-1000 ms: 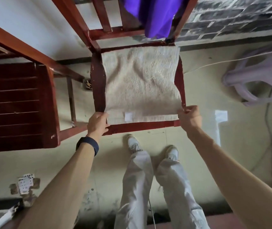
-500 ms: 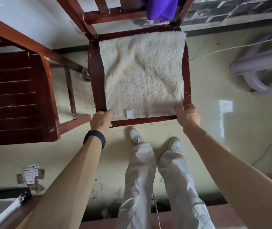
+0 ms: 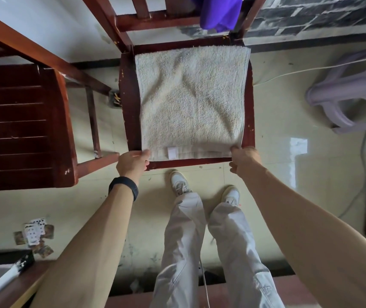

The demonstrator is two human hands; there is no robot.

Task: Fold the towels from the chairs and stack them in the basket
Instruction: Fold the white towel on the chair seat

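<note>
A cream towel (image 3: pixel 191 101) lies spread flat over the seat of a red-brown wooden chair (image 3: pixel 128 103), its white label at the near hem. My left hand (image 3: pixel 133 162) pinches the towel's near left corner. My right hand (image 3: pixel 243 157) pinches the near right corner. A purple towel (image 3: pixel 219 12) hangs over the chair's backrest at the top. No basket is in view.
A second dark wooden chair (image 3: pixel 22 127) stands to the left. A pale purple plastic stool (image 3: pixel 353 94) sits at the right with a white cable on the floor. Playing cards (image 3: pixel 34 234) lie on the floor at lower left. My legs stand just before the chair.
The view has shifted closer over the chair seat. Both hands have kept their hold on the towel's near corners and the towel now lies smoother and fuller across the seat.
</note>
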